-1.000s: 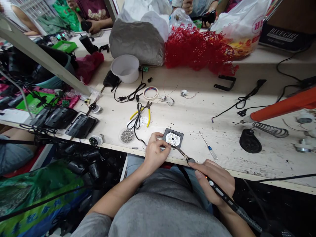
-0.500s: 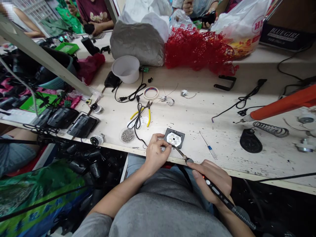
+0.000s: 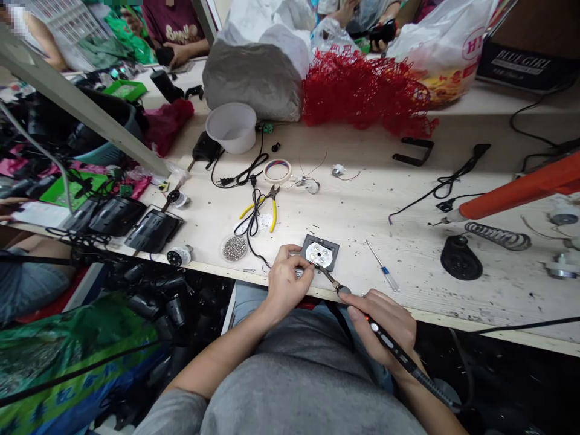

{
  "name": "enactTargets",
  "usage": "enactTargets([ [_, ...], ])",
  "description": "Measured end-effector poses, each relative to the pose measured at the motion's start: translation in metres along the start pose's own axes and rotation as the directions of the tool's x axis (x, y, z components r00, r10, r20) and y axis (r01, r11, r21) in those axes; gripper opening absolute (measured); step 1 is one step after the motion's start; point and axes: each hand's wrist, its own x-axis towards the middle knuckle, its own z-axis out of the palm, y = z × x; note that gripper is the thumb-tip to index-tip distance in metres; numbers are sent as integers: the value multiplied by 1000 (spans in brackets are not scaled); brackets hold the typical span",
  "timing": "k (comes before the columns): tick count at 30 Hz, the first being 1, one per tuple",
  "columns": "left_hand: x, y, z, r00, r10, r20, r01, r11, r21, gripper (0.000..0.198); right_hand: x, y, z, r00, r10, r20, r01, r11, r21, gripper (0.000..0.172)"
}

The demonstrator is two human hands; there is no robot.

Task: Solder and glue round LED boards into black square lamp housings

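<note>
My right hand (image 3: pixel 385 323) is wrapped round a black soldering iron (image 3: pixel 401 357) with a small red light on it. Its metal tip reaches up and left to the lower edge of a square dark frame (image 3: pixel 334 263) that lies near the table's front edge. Inside that frame sits a white plate (image 3: pixel 318 255) with several round lenses. At the frame's lower left corner my left hand (image 3: pixel 287 279) has thumb and forefinger pinched together, close to the iron's tip. What they pinch is too small to make out. A thin black cord (image 3: pixel 257 250) runs from the pliers to this hand.
Yellow-handled pliers (image 3: pixel 274 211), a dish of small screws (image 3: pixel 234 248) and a tape roll (image 3: pixel 278 171) lie left. A screwdriver (image 3: pixel 385 271), a spring (image 3: pixel 498 237) and an orange tool (image 3: pixel 521 187) are right. Red netting (image 3: pixel 362 90) is at the back; other people sit beyond.
My right hand and the soldering iron have shifted slightly left and up. My left hand and the square frame stay where they were. At the far left, another person's hand has come into view.
</note>
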Motion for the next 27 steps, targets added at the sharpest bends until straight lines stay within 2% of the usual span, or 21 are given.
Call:
enactTargets([
  [14,0,1,0,1000,-12,3,12,1000,13,9,0,1,1,1000,3,23,-2,1000,-30,29],
  [20,0,2,0,1000,-12,5,11,1000,20,9,1,1,2,999,-35,31,37,998,-55,30],
  [24,0,1,0,1000,-25,19,25,1000,2,8,-2,-3,-5,1000,-24,20,25,999,-39,38],
  [27,0,0,1,1000,-18,11,18,1000,-2,8,-10,-9,-19,998,49,-50,-51,998,-39,40],
])
